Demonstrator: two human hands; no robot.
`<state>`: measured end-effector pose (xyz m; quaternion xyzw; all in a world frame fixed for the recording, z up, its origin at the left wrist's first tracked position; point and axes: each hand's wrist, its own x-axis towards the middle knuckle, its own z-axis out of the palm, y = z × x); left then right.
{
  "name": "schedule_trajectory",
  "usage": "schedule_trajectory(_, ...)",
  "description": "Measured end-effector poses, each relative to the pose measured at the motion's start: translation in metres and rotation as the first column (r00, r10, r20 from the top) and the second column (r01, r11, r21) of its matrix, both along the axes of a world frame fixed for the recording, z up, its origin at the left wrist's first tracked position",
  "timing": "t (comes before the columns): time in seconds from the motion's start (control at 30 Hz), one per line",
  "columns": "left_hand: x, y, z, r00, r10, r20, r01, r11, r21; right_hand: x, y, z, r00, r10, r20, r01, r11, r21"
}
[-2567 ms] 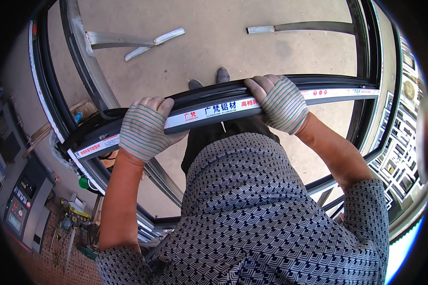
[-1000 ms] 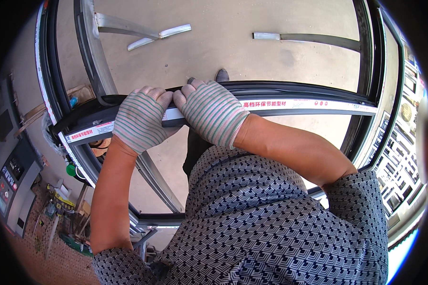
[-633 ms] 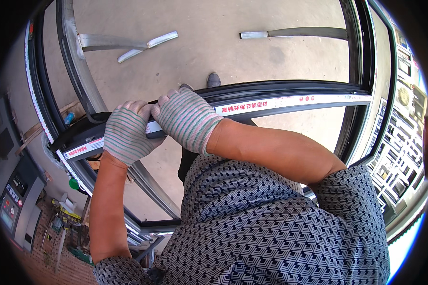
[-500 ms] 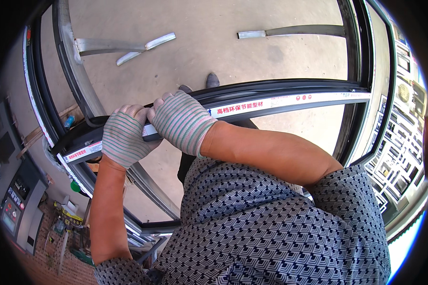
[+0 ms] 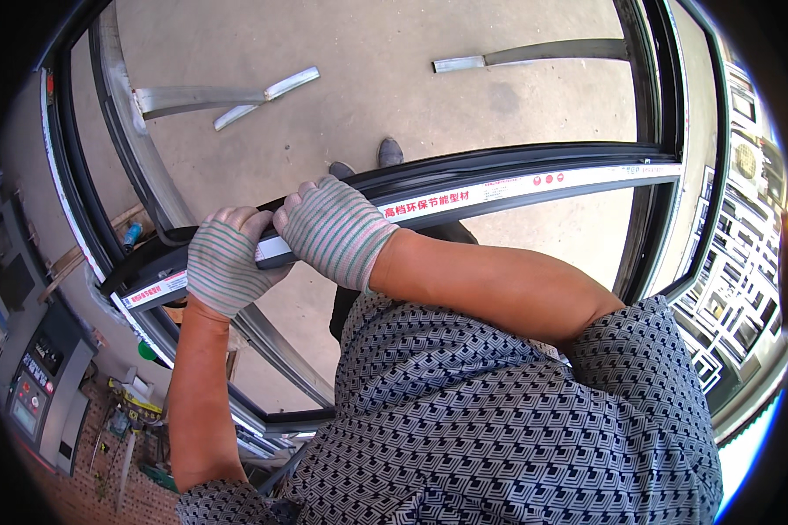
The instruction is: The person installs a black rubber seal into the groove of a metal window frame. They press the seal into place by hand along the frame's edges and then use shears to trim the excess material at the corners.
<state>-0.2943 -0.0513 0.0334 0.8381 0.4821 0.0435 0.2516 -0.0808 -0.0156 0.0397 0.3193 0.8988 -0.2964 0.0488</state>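
Both hands wear pale gloves with green stripes and grip the near bar of a large dark frame (image 5: 578,181), which carries a white printed film strip. My left hand (image 5: 228,262) is closed around the bar toward its left end, knuckles on the far side. Just to its right, my right hand (image 5: 334,229) has its fingers bent over the same bar and its far edge. A narrow piece of the film shows between the hands. Black strips (image 5: 508,158) run along the bar's far edge. Left of my left hand, a curved black piece (image 5: 140,264) lies against the bar; the palms hide what they press on.
Through the frame, metal bars (image 5: 293,83) and another bar (image 5: 460,64) show over the concrete floor. My shoes (image 5: 390,152) stand beyond the near bar. A machine with a control panel (image 5: 28,402) is at the left; several white frame pieces (image 5: 735,262) are at the right.
The hands sit slightly farther apart, with a little more film showing between them. Both keep their grip on the bar. The view has shifted slightly.
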Motion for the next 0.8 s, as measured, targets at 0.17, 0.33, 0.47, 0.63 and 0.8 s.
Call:
schedule_trajectory(0.17, -0.002, -0.001, -0.004, 1.0, 0.002, -0.006, -0.002, 1.0, -0.001, 0.012, -0.001, 0.002, 1.0, 0.011, 0.018, -0.011, 0.999, 0.038)
schedule_trajectory(0.33, -0.001, -0.002, -0.001, 1.0, 0.002, -0.009, -0.002, 1.0, 0.03, 0.013, -0.007, 0.001, 0.999, 0.01, 0.039, -0.013, 0.996, 0.084)
schedule_trajectory(0.47, -0.001, -0.004, -0.001, 1.0, 0.01, -0.011, -0.01, 0.999, 0.044, 0.023, -0.009, 0.003, 0.997, -0.048, 0.066, 0.042, 0.995, 0.092)
schedule_trajectory(0.63, -0.001, -0.002, -0.002, 0.999, 0.005, -0.051, -0.005, 1.0, 0.005, 0.029, -0.014, 0.001, 0.995, -0.058, 0.079, 0.041, 0.98, 0.194)
schedule_trajectory(0.8, -0.001, -0.002, 0.0, 0.999, 0.002, -0.039, -0.001, 1.0, 0.031, 0.042, -0.014, -0.004, 0.996, -0.077, 0.042, 0.067, 0.978, 0.2)
